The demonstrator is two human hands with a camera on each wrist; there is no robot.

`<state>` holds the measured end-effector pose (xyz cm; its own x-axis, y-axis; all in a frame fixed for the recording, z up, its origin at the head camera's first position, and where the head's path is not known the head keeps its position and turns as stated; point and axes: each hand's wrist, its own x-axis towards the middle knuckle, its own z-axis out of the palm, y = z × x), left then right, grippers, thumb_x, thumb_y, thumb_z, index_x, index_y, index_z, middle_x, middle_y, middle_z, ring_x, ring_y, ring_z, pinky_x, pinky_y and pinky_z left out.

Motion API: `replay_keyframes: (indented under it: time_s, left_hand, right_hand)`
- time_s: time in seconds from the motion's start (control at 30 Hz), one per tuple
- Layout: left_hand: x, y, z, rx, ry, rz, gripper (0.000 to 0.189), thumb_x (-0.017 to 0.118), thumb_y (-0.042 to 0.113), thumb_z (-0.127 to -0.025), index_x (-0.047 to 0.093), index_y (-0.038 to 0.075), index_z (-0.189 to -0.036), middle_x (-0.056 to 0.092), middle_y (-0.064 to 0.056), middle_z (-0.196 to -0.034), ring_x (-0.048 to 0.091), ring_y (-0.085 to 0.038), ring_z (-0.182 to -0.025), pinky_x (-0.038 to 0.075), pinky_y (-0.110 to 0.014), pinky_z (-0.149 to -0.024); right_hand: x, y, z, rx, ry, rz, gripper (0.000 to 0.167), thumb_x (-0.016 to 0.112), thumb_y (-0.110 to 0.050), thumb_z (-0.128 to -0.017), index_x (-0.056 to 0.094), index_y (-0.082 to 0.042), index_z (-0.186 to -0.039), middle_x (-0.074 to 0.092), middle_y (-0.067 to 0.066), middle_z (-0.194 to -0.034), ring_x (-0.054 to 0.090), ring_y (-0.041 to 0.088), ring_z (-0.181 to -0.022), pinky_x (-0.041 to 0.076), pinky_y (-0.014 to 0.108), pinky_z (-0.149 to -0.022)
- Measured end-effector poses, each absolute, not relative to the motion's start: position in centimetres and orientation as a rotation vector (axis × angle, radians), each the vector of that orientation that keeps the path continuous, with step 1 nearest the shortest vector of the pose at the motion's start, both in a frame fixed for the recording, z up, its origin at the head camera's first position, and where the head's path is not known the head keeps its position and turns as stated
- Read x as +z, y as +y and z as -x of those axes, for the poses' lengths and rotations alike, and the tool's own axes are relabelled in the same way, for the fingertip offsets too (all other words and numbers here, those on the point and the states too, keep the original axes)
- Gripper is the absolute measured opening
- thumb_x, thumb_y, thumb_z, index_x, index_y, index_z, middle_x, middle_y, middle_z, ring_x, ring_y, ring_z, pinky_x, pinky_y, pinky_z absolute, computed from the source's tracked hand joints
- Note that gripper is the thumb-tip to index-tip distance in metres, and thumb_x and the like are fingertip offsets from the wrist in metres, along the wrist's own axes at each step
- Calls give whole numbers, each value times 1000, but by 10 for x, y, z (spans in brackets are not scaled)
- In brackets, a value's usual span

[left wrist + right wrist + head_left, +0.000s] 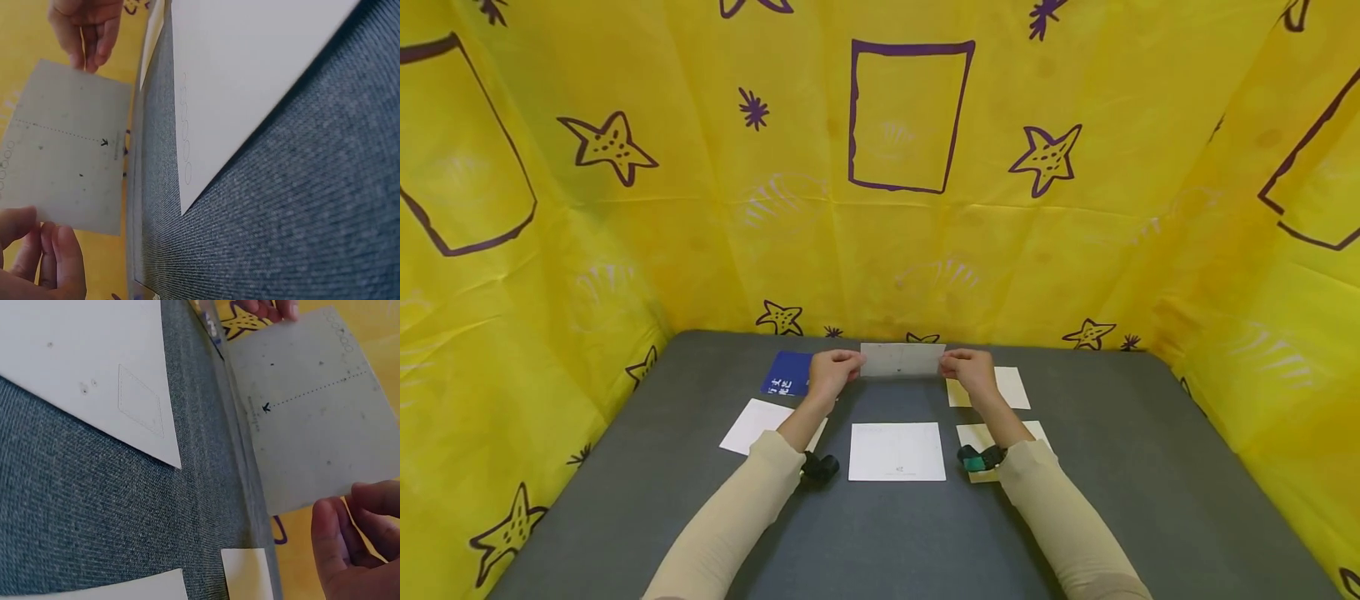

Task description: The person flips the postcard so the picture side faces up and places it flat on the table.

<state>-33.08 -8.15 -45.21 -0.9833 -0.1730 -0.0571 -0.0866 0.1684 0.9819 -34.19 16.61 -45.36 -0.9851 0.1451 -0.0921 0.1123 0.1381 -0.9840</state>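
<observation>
A greyish postcard (901, 360) is held up near the far edge of the table. My left hand (833, 372) pinches its left edge between thumb and fingers, and my right hand (972, 372) pinches the right edge the same way. In the left wrist view, the held postcard (69, 150) shows a dotted line, a small dark plane mark, a row of circles and scattered specks. Nearer me lies a white postcard (897, 452), flat and roughly centred between my forearms, with small print at its near edge.
A blue card (778, 375) with white characters lies beside my left hand. Closer in, a white card (752, 425) lies partly under the left forearm. Two pale cards, one farther (1013, 387) and one nearer (1037, 431), lie by the right arm. Yellow patterned cloth (880, 250) walls the grey table (880, 542).
</observation>
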Motion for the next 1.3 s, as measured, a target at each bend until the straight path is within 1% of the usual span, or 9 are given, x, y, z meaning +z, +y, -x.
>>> replay_keyframes:
  time_s: [0.17, 0.37, 0.57, 0.7, 0.83, 0.93, 1.03, 1.17, 1.3]
  left_hand:
    - [-452, -81, 330, -1977, -2312, -261, 18, 72, 12, -86, 75, -2, -97, 75, -14, -95, 67, -12, -74, 58, -23, -70]
    - [-454, -80, 330, -2060, -2248, -267, 20, 66, 8, -90, 72, -7, -101, 75, -17, -94, 72, -29, -88, 59, -25, -72]
    - [-452, -81, 331, -2180, -2192, -290, 23, 64, 7, -91, 70, -10, -106, 71, -24, -105, 69, -36, -100, 58, -38, -87]
    - [-451, -82, 331, -2204, -2192, -302, 24, 64, 6, -91, 69, -10, -109, 71, -24, -107, 71, -31, -95, 56, -41, -91]
    - [-451, -82, 329, -2231, -2184, -316, 24, 65, 5, -90, 69, -10, -108, 72, -23, -103, 71, -15, -75, 60, -33, -81]
    - [-451, -82, 329, -2253, -2174, -324, 24, 66, 5, -90, 69, -11, -107, 73, -23, -99, 66, -8, -65, 60, -28, -73]
    - [-452, -82, 329, -2261, -2173, -332, 23, 67, 5, -90, 69, -11, -106, 73, -18, -91, 65, -7, -63, 60, -26, -70]
    - [-453, -82, 330, -2272, -2175, -336, 23, 67, 2, -88, 69, -11, -107, 73, -10, -87, 64, -8, -63, 58, -21, -65]
    - [-454, -83, 331, -2262, -2197, -327, 24, 67, -2, -87, 68, -10, -110, 72, -8, -88, 62, -6, -63, 55, -17, -60]
  right_hand:
    - [-454, 168, 341, 2133, -2257, 250, 26, 63, -7, -93, 66, 13, -109, 70, 5, -80, 70, 21, -77, 60, 32, -78]
    - [-456, 168, 340, 2222, -2158, 233, 33, 59, -13, -97, 64, 16, -110, 71, 7, -81, 71, 26, -82, 60, 32, -78]
    - [-458, 169, 340, 2280, -2108, 257, 38, 60, -15, -97, 61, 17, -117, 73, 18, -95, 72, 28, -87, 60, 31, -79]
    - [-458, 169, 338, 2273, -2117, 250, 36, 61, -12, -95, 62, 16, -117, 73, 21, -101, 73, 28, -89, 60, 29, -78]
    - [-459, 170, 336, 2250, -2139, 233, 32, 63, -8, -93, 64, 16, -114, 73, 20, -98, 73, 28, -86, 59, 35, -82]
    - [-461, 170, 336, 2228, -2146, 239, 28, 63, -5, -92, 66, 15, -111, 73, 11, -87, 72, 26, -81, 59, 38, -83]
    - [-462, 169, 337, 2209, -2154, 255, 26, 65, -3, -90, 67, 15, -109, 71, 5, -81, 71, 20, -74, 60, 33, -78]
    - [-463, 168, 338, 2191, -2172, 260, 26, 67, 0, -88, 67, 16, -108, 72, 8, -84, 67, 11, -66, 59, 22, -66]
    - [-463, 167, 337, 2194, -2182, 240, 27, 68, 3, -86, 66, 16, -109, 73, 12, -87, 65, 10, -63, 57, 19, -63]
